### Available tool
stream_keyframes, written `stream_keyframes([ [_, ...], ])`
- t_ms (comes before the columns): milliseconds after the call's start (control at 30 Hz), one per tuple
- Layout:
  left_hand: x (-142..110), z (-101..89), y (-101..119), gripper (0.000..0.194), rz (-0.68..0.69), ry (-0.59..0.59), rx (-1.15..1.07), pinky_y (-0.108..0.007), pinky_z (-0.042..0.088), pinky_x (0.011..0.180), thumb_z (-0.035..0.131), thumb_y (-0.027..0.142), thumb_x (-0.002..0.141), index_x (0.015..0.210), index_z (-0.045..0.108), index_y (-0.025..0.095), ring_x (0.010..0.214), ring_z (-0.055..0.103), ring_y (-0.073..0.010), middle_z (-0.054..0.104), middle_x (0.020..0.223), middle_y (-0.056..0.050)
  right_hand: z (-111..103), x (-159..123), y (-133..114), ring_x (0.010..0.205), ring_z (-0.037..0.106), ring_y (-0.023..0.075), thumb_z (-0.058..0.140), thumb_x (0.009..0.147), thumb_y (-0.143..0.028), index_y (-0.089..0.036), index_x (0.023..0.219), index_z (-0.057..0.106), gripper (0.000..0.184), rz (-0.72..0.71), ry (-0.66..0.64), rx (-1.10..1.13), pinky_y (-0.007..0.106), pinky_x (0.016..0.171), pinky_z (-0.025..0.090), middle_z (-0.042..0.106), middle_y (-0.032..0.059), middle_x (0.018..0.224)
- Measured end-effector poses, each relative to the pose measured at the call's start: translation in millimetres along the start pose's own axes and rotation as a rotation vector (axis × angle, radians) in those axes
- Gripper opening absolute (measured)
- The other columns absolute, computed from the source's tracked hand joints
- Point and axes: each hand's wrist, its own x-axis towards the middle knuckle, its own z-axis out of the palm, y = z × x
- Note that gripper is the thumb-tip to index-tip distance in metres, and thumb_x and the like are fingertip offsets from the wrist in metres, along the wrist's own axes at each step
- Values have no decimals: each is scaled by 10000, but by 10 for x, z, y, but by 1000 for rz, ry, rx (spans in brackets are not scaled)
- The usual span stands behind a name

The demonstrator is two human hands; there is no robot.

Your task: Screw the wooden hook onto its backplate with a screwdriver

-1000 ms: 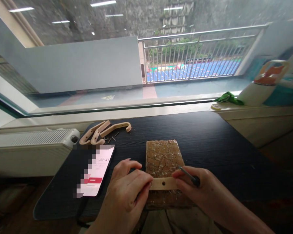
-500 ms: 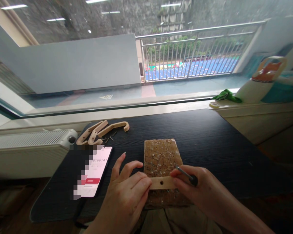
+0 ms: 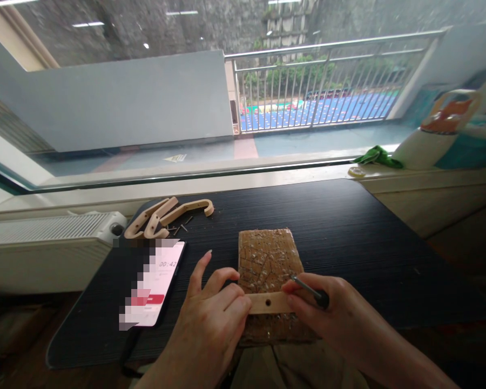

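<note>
As I look through the head camera, my left hand [image 3: 214, 313] pinches its fingers narrow on one end of a wooden strip [image 3: 263, 304], which spans the near part of a brown board [image 3: 265, 251]. My right hand [image 3: 337, 310] holds the other end plus a dark-handled tool [image 3: 321, 298]. Leftward, a phone [image 3: 162, 281] and wooden hooks [image 3: 157, 217] lie on the table [image 3: 348, 232].

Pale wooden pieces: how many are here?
4. Three hooked pieces lie together beyond the phone; one strip is held across the brown block, its ends hidden by left hand and right hand.
</note>
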Motion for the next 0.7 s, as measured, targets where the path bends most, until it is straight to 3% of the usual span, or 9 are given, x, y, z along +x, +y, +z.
stream_keyframes([
  [133,-13,28,-3,122,-13,38,-20,-500,147,1072,548,135,787,700,608,195,899,558,-197,638,683,29,24,0,16,524,478,96,454,838,-331,-183,816,680,271,6,2,-21,206,498,339,598,-24,598],
  [533,14,19,-26,149,-30,-112,-122,-461,119,1118,523,86,813,725,594,182,847,534,-150,631,726,26,-98,-18,-166,537,464,104,427,850,-346,-185,777,653,287,38,-82,-42,214,509,337,557,-27,586],
  [700,16,20,-23,159,-70,-150,-137,-460,108,1126,492,66,824,822,599,182,903,513,-155,629,805,9,-113,-28,-43,562,559,125,494,813,-403,-225,1064,567,316,24,-32,-76,216,514,386,642,-23,686],
])
